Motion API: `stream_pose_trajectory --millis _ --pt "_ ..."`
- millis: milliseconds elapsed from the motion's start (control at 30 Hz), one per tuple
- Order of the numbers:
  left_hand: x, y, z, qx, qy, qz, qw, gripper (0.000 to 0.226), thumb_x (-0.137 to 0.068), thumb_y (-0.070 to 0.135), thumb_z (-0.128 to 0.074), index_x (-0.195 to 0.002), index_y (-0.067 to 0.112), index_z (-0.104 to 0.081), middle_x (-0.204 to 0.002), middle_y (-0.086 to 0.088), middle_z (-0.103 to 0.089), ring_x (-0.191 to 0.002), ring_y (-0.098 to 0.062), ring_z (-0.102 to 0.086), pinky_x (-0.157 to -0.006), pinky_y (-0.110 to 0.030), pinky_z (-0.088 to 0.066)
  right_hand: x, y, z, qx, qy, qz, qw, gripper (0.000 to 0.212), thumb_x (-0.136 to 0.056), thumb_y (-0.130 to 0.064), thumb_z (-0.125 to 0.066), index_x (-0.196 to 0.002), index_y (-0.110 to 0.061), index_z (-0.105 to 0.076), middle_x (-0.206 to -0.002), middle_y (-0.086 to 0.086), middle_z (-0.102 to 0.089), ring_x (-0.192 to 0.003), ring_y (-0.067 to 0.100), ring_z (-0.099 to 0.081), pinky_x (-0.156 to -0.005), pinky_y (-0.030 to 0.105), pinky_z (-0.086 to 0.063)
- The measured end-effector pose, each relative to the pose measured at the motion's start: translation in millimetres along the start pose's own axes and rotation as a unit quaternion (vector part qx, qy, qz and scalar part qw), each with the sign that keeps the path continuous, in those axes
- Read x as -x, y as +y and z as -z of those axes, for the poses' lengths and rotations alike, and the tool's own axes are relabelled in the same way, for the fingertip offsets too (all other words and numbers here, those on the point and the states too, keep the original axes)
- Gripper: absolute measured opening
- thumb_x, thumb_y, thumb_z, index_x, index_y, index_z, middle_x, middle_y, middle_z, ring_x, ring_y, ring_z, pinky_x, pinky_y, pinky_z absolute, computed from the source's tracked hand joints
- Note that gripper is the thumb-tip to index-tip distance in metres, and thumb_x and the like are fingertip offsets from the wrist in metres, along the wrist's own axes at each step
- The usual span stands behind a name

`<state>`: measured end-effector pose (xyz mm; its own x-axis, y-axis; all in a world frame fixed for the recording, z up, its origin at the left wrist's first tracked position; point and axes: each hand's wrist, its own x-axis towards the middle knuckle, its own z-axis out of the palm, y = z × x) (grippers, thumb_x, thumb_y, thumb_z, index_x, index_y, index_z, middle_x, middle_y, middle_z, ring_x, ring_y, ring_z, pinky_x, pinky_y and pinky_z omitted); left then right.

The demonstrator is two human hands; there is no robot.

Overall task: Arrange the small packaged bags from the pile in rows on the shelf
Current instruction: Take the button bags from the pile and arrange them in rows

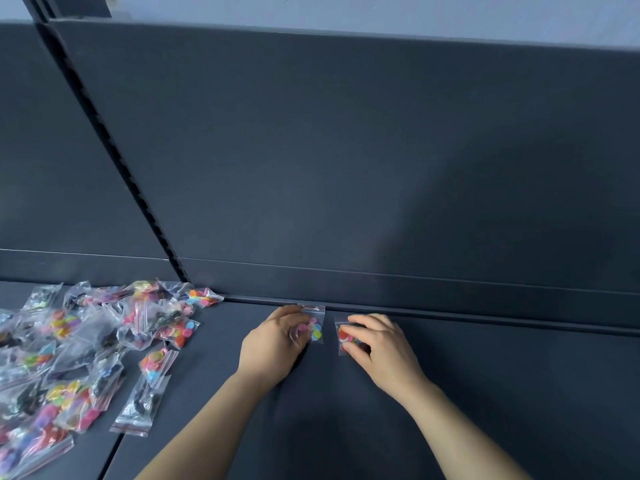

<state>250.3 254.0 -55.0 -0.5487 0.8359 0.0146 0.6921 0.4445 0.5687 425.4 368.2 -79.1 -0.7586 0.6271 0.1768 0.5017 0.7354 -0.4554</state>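
Note:
A pile of small clear zip bags [79,351] filled with coloured buttons lies on the left of the dark shelf [485,393]. My left hand [273,344] rests on one small bag [316,325] that lies flat against the shelf's back edge, fingers curled over its left side. Just to its right, my right hand [377,344] presses its fingertips on a second small bag [344,336] with red and white buttons, also flat on the shelf. The two bags lie side by side with a narrow gap between them.
A dark back panel [346,150] rises behind the shelf, with a slotted upright [114,150] running down to the pile. A seam between two shelf boards [110,459] runs under the pile's right edge.

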Motion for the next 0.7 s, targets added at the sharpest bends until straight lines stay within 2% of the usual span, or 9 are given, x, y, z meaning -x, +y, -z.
stream_pose_trajectory --millis 200,467,533,600,633,667,700 --pt "0.1 -1.6 0.1 0.006 -0.006 -0.005 1.0 0.021 -0.088 0.045 -0.058 -0.107 0.052 -0.064 -0.124 0.035 -0.052 -0.105 0.007 -0.056 -0.072 -0.014 -0.042 -10.6 -7.5 -18.1 0.006 0.061 -0.025 0.998 0.025 -0.087 -0.034 -0.06 -0.108 -0.027 -0.071 -0.121 -0.007 -0.065 -0.111 0.02 -0.055 -0.09 0.036 -0.042" --pt "1.7 1.3 2.7 0.002 -0.014 0.003 1.0 0.022 -0.088 0.045 -0.058 -0.108 0.051 -0.063 -0.124 0.033 -0.051 -0.104 0.005 -0.057 -0.071 -0.015 -0.04 -11.3 -10.0 -19.0 0.007 0.055 -0.029 0.998 0.029 -0.086 -0.038 -0.056 -0.109 -0.027 -0.071 -0.121 -0.008 -0.065 -0.112 0.02 -0.055 -0.091 0.039 -0.045" --pt "2.7 1.8 4.0 0.019 -0.014 0.015 1.0 0.02 -0.088 0.046 -0.058 -0.107 0.049 -0.064 -0.12 0.031 -0.053 -0.097 0.003 -0.057 -0.071 -0.016 -0.04 -11.0 -12.1 -16.5 0.002 0.048 -0.033 0.998 0.032 -0.087 -0.04 -0.053 -0.111 -0.027 -0.07 -0.124 -0.008 -0.063 -0.114 0.019 -0.053 -0.092 0.038 -0.045" --pt "5.0 4.6 8.5 0.086 0.003 0.04 0.995 0.023 -0.086 0.046 -0.062 -0.108 0.041 -0.064 -0.111 0.024 -0.057 -0.084 -0.001 -0.058 -0.071 -0.019 -0.042 -10.0 -15.8 -9.8 -0.017 0.05 -0.041 0.998 0.036 -0.089 -0.044 -0.05 -0.116 -0.027 -0.068 -0.126 -0.009 -0.061 -0.116 0.015 -0.051 -0.096 0.035 -0.042" --pt "6.3 7.5 12.0 0.153 0.012 0.06 0.986 0.026 -0.085 0.044 -0.064 -0.109 0.034 -0.064 -0.105 0.019 -0.061 -0.076 -0.004 -0.058 -0.07 -0.019 -0.043 -9.2 -17.7 -5.5 -0.036 0.06 -0.045 0.997 0.036 -0.089 -0.043 -0.051 -0.116 -0.026 -0.068 -0.124 -0.01 -0.062 -0.115 0.013 -0.051 -0.096 0.032 -0.042" --pt "7.4 10.9 16.0 0.243 0.015 0.088 0.966 0.027 -0.085 0.04 -0.065 -0.109 0.027 -0.065 -0.097 0.014 -0.064 -0.068 -0.006 -0.058 -0.065 -0.018 -0.044 -8.0 -21.5 0.8 -0.068 0.072 -0.051 0.994 0.033 -0.089 -0.04 -0.055 -0.114 -0.024 -0.07 -0.119 -0.011 -0.065 -0.111 0.01 -0.053 -0.096 0.029 -0.043" --pt "8.5 15.1 21.4 0.344 0.003 0.127 0.93 0.027 -0.086 0.036 -0.066 -0.108 0.022 -0.065 -0.088 0.009 -0.066 -0.062 -0.008 -0.058 -0.058 -0.019 -0.043 -6.4 -25.8 7.7 -0.119 0.08 -0.066 0.988 0.026 -0.089 -0.034 -0.059 -0.109 -0.023 -0.072 -0.111 -0.013 -0.068 -0.106 0.006 -0.056 -0.093 0.025 -0.044"
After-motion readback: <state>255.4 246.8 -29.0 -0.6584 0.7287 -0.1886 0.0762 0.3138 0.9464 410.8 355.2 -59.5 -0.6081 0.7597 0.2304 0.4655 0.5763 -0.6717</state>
